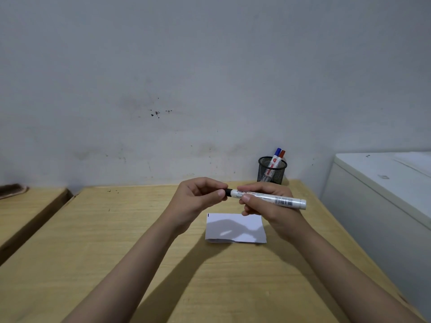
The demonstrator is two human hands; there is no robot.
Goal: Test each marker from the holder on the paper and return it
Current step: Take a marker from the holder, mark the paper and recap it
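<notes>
I hold a white marker [277, 200] level above the table, its black cap end pointing left. My right hand [268, 206] grips the barrel. My left hand [198, 199] pinches the black cap [228, 192], which sits on the marker's tip. Below the hands lies a small white paper [235, 228] with a short black stroke at its top left corner. A black mesh holder [271, 171] stands at the table's back edge, with a blue-capped marker [276, 156] and a red-capped marker [281, 155] upright in it.
The wooden table [116, 241] runs up to a grey wall. A white cabinet [384, 194] stands close on the right. A second wooden surface [28, 206] lies to the left, across a gap.
</notes>
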